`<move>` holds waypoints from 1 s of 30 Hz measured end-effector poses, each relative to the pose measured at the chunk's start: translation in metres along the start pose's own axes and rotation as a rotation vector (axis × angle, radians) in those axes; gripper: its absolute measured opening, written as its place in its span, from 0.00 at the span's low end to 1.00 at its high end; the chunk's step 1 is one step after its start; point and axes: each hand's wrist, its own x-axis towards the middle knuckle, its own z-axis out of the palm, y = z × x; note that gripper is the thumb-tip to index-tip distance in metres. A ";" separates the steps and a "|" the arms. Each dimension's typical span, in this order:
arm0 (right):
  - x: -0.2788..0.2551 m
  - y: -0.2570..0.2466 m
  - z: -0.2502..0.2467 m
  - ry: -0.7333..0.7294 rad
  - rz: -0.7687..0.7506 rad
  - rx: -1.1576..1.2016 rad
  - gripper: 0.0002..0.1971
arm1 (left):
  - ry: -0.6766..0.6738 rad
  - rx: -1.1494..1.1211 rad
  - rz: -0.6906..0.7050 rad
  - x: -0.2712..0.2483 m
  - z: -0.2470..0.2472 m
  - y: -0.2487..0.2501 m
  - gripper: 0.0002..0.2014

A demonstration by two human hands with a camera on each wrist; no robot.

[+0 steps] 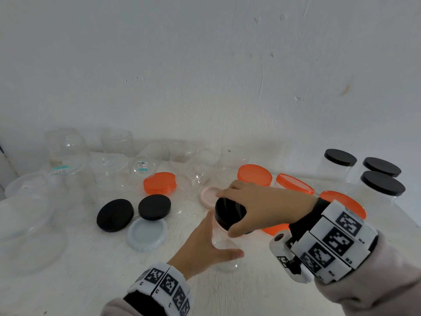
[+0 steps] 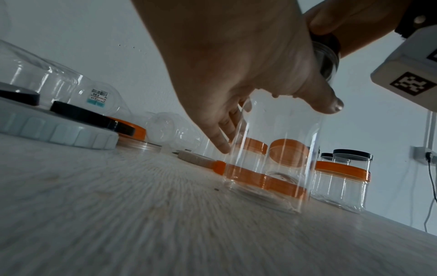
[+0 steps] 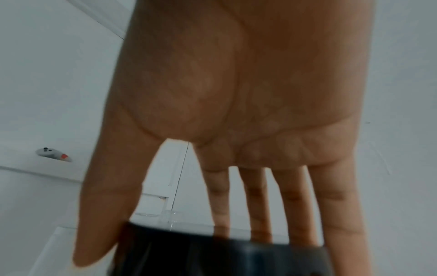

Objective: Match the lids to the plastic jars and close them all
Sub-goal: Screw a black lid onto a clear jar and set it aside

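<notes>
A small clear plastic jar (image 1: 224,256) stands upright on the white table near the front centre. My left hand (image 1: 205,244) grips its side, thumb in front and fingers behind; in the left wrist view the jar (image 2: 272,158) is seen with my left hand (image 2: 236,74) wrapped round it. A black lid (image 1: 229,213) sits on the jar's mouth, slightly tilted. My right hand (image 1: 262,206) holds this lid from above, thumb and fingers round its rim. The right wrist view shows my right hand (image 3: 248,112) over the black lid (image 3: 212,255).
Two loose black lids (image 1: 115,215) (image 1: 154,206), a pale blue lid (image 1: 147,233), a pink lid (image 1: 208,197) and an orange lid (image 1: 160,182) lie mid-table. Several open clear jars (image 1: 75,151) crowd the back left. Black-lidded jars (image 1: 340,157) and orange-lidded jars (image 1: 254,174) stand at the right.
</notes>
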 end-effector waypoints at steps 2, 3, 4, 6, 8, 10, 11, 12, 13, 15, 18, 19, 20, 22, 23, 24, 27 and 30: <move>0.000 0.000 0.000 0.022 -0.014 0.001 0.37 | -0.004 -0.006 0.002 0.000 0.000 0.001 0.41; 0.000 0.000 0.001 0.032 -0.015 0.004 0.36 | -0.005 -0.008 0.005 0.000 0.000 0.001 0.40; 0.001 0.000 0.001 0.037 -0.011 0.003 0.36 | -0.007 -0.008 0.008 0.000 0.000 0.001 0.40; 0.002 -0.002 0.003 0.050 0.007 -0.019 0.35 | -0.015 -0.014 0.018 0.000 0.000 0.001 0.41; 0.003 -0.003 0.007 0.094 0.040 -0.065 0.34 | -0.015 -0.028 0.026 0.001 0.001 0.000 0.42; 0.005 -0.005 0.013 0.152 0.085 -0.120 0.35 | -0.007 -0.042 0.030 0.000 0.002 -0.004 0.42; 0.006 -0.005 0.016 0.176 0.107 -0.144 0.37 | -0.003 -0.042 0.031 0.000 0.003 -0.005 0.41; 0.006 -0.005 0.018 0.196 0.129 -0.158 0.38 | 0.001 -0.037 0.030 -0.001 0.003 -0.005 0.40; 0.007 -0.006 0.020 0.210 0.150 -0.158 0.39 | 0.002 -0.029 0.028 -0.001 0.003 -0.005 0.38; 0.007 -0.005 0.021 0.215 0.165 -0.132 0.40 | 0.002 -0.021 0.027 -0.002 0.002 -0.003 0.38; 0.006 -0.001 0.014 0.131 0.110 -0.021 0.39 | -0.003 -0.030 0.031 -0.001 0.001 0.000 0.39; 0.004 0.000 0.010 0.081 0.079 0.015 0.39 | -0.008 -0.039 0.033 -0.001 0.001 0.001 0.40; 0.003 0.002 0.006 0.031 0.051 0.031 0.39 | -0.011 -0.044 0.033 -0.001 0.001 0.002 0.40; 0.001 0.003 0.000 -0.031 0.015 0.016 0.41 | -0.012 -0.036 0.025 -0.001 0.000 0.003 0.41; 0.000 0.003 -0.002 -0.037 0.005 0.007 0.41 | -0.012 -0.031 0.023 -0.001 0.000 0.003 0.41; 0.000 0.003 -0.003 -0.032 0.001 0.005 0.41 | -0.012 -0.030 0.022 -0.001 0.000 0.003 0.41; 0.000 0.002 -0.001 0.016 0.028 0.002 0.37 | -0.019 -0.043 0.022 -0.001 0.001 0.001 0.42; 0.002 -0.002 0.005 0.096 0.099 -0.049 0.36 | -0.024 -0.048 0.017 0.000 0.002 -0.002 0.43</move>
